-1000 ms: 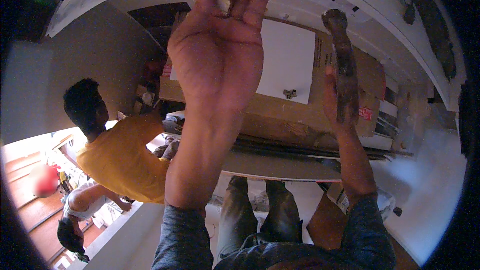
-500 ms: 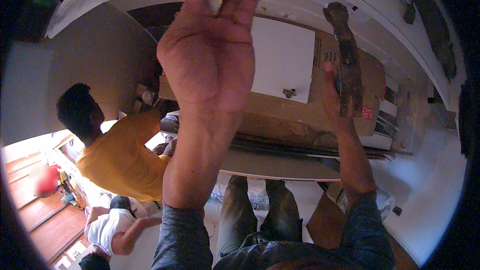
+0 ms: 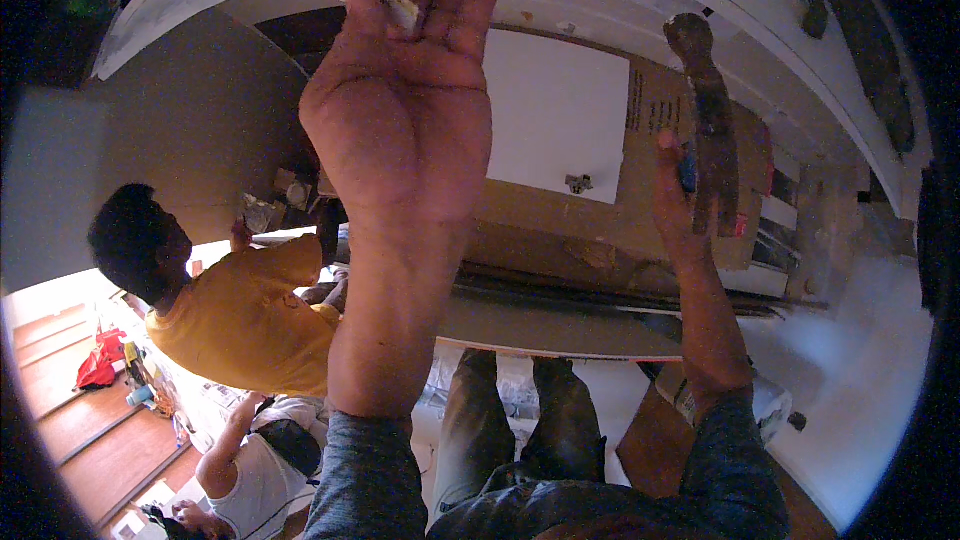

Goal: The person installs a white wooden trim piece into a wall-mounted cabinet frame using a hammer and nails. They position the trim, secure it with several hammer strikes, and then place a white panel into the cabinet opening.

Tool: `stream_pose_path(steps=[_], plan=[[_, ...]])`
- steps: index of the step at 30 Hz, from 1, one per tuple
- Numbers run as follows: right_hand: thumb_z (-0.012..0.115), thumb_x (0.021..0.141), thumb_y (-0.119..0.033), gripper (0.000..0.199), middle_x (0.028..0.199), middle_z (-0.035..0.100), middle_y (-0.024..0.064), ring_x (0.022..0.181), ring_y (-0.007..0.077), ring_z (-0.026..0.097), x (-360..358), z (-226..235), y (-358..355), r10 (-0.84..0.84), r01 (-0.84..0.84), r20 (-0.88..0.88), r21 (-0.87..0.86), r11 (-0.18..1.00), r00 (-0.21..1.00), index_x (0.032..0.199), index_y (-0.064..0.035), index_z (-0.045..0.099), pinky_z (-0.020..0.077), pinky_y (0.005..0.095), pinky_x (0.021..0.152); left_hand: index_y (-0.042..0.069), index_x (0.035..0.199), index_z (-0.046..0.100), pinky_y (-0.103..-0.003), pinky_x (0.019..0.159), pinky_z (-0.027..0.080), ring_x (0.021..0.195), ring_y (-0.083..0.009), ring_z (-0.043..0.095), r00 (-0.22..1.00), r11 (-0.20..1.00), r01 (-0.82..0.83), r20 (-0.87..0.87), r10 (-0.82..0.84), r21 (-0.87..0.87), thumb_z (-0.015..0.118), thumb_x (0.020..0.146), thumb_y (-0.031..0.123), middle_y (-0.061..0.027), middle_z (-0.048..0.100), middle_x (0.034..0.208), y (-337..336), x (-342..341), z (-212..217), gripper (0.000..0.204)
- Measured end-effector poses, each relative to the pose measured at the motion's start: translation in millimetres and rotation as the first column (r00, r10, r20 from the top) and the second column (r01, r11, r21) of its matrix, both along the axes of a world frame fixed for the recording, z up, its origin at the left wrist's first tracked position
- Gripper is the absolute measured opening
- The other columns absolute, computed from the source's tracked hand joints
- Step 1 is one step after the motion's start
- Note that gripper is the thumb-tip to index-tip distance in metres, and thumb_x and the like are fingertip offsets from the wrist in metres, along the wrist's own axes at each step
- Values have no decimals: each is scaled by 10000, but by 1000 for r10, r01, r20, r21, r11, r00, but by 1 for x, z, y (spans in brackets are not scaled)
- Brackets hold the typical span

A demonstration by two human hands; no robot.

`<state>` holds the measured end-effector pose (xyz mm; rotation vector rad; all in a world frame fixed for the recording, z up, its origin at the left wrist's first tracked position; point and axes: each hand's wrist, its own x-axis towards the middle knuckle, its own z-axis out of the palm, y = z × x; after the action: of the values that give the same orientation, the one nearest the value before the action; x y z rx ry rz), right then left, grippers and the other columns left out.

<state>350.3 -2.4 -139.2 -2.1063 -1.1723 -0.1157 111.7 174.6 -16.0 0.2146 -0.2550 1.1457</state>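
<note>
My left hand is raised with the palm turned toward me, a pale strip pinched between thumb and fingers and the palm itself bare. The strip appears to run on leftward behind the thumb; the thumb covers the middle, so I cannot tell whether it is one piece. A pinch at this end probably keeps its longer part clear of the hand. My right hand, lower and well apart from the left, grasps a claw hammer by its handle, of which only a little blue shows behind the head. The round face points away from my wrist and the forked claw back toward it, a hold that presumably leaves the striking end free. Between the hands, and beneath them, a white panel lies flat on cardboard, its metal fitting uppermost, perhaps so that nothing presses on it. The cardboard likely shields the panel's underside. Left of my left forearm are a co-worker in yellow and, nearer me, a co-worker in white.
</note>
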Motion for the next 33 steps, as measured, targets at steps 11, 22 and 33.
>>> stream_pose_path(steps=[11,22,33], plan=[[741,929,-371,320,804,659,72,712,207,612,-3,21,-5,24,-18,-227,27,999,974,955,-56,690,507,380,657,-82,1211,499,-651,1223,282,1444,-519,352,994,996,79,80,-75,-41,426,1054,133,-397,395,1485,-14,8,13,277],[827,793,-193,190,691,659,112,576,267,651,7,33,-19,211,-184,-43,341,922,977,861,-83,688,514,400,559,-17,1068,692,-369,934,572,1027,-211,691,693,946,-223,-644,324,236,672,993,118,-137,723,1085,-56,69,13,156],[809,783,-149,238,792,685,91,696,231,679,38,66,-34,191,-225,160,233,946,968,937,-57,652,523,350,639,-41,1087,728,-257,727,547,790,-95,653,486,854,-82,-728,484,513,734,949,65,-62,744,905,-56,138,15,173]])
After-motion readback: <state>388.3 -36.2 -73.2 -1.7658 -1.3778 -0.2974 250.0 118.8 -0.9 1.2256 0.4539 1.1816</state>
